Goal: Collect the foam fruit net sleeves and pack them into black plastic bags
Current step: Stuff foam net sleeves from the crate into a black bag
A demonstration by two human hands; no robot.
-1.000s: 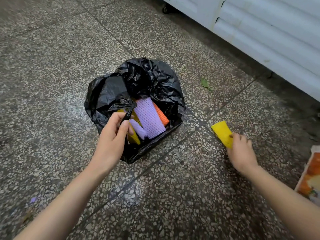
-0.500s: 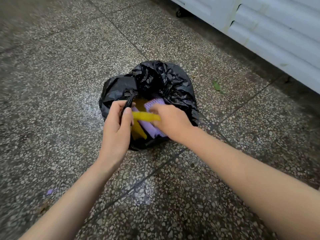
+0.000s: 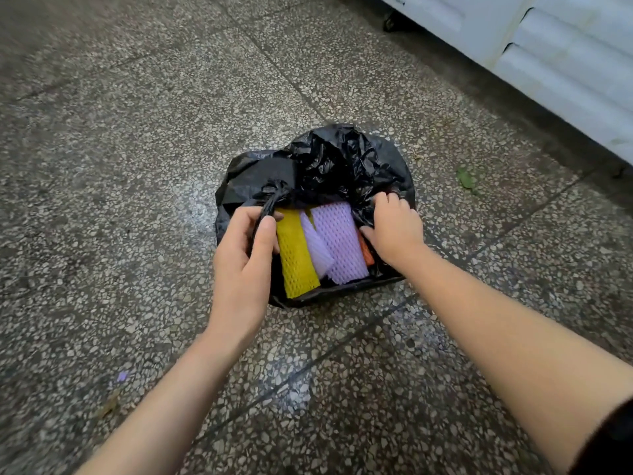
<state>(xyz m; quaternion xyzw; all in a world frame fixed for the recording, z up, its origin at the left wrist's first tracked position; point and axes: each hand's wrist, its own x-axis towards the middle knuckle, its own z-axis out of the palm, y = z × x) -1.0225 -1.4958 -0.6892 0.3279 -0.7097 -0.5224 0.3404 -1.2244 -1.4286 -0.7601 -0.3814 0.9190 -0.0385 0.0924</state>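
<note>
A black plastic bag point(image 3: 329, 162) lies open on the terrazzo floor. Inside it I see a yellow foam net sleeve point(image 3: 296, 258), two purple sleeves point(image 3: 339, 241) beside it and a sliver of an orange sleeve point(image 3: 365, 252) at the right. My left hand point(image 3: 246, 258) grips the bag's twisted handle at the left rim. My right hand point(image 3: 394, 228) has its fingers curled over the bag's right rim, gripping the plastic; its fingertips are partly hidden in the folds.
A white ribbed wall or cabinet point(image 3: 565, 63) runs along the upper right, with a small castor point(image 3: 390, 22) under it. A green leaf point(image 3: 466, 178) lies on the floor right of the bag. A small purple scrap point(image 3: 121, 376) lies at the lower left.
My right hand brought a yellow sleeve from the floor at the right into the bag, let it go and moved to the bag's right rim. My left hand kept its hold on the handle.
</note>
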